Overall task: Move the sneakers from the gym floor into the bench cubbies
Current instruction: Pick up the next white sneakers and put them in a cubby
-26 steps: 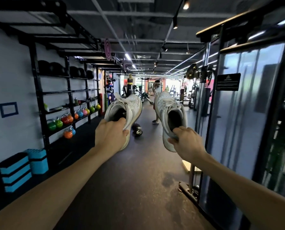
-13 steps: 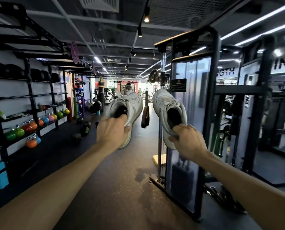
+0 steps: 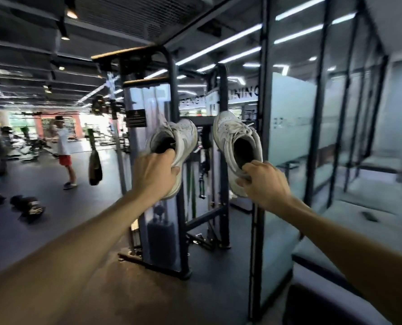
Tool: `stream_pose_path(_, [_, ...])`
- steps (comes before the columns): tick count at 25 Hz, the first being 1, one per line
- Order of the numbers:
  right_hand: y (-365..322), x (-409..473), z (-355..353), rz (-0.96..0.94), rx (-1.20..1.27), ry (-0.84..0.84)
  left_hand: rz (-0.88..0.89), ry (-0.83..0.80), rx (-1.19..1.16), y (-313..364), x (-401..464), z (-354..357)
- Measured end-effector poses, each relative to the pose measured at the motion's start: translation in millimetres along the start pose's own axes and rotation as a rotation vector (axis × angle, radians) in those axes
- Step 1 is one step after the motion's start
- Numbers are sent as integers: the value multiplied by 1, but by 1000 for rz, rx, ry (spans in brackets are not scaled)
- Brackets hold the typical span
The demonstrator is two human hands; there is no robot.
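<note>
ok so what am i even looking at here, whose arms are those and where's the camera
The camera is worn on a person's head, so it looks forward and down along their own outstretched arms. The left hand grips one white sneaker by its heel opening, and the right hand holds the other white sneaker the same way. They are in a gym: a cable weight machine stands straight ahead, a glass partition is on the right, and another person stands far off on the dark floor.
</note>
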State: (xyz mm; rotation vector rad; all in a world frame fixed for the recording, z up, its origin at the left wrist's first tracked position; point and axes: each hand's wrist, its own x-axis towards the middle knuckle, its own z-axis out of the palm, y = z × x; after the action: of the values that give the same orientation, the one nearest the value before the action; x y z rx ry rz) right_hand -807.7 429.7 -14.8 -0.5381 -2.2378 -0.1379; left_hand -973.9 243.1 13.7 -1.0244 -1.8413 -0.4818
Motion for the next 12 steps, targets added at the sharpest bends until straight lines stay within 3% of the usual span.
stream_pose_path(12, [200,-219,-261,459,-390,74,291,-63,-531,340,10,-32])
